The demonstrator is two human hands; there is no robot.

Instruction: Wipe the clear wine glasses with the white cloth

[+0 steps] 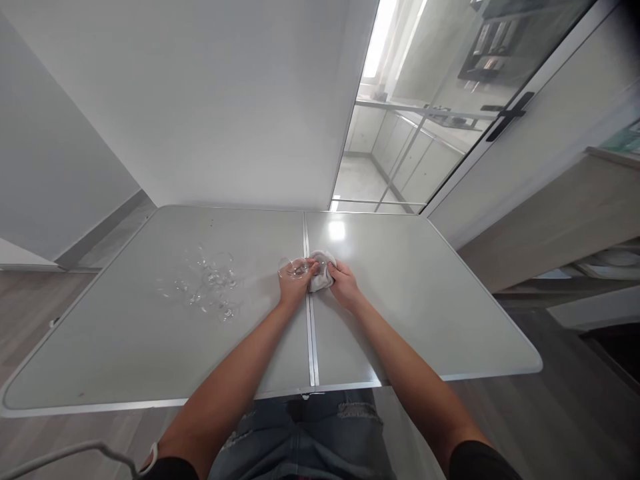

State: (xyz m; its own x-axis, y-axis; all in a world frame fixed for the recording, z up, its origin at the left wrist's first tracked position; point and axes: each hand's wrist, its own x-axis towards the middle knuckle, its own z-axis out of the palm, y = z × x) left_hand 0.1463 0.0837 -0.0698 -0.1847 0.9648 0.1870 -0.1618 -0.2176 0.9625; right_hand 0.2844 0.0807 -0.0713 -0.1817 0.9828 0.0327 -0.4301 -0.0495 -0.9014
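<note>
Over tabletop (400,320) centre seam: left hand (295,280) clasps clear glass (293,268); right hand (343,283) grips white cloth (320,270) pressed against it; more glasses (210,283) left.

The left hand (295,280) is gripping a clear glass (293,268) over the table (425,300), right at the table's centre seam (310,320). The right hand (343,283) is pressing a white cloth (320,270) against the glass, its fingers (334,268) curling over the cloth. Left of the seam, well apart from the hands, a cluster of clear glasses (207,283) is lying on the table. Beyond the table, a glass door (425,113) is standing right of the seam.
</note>
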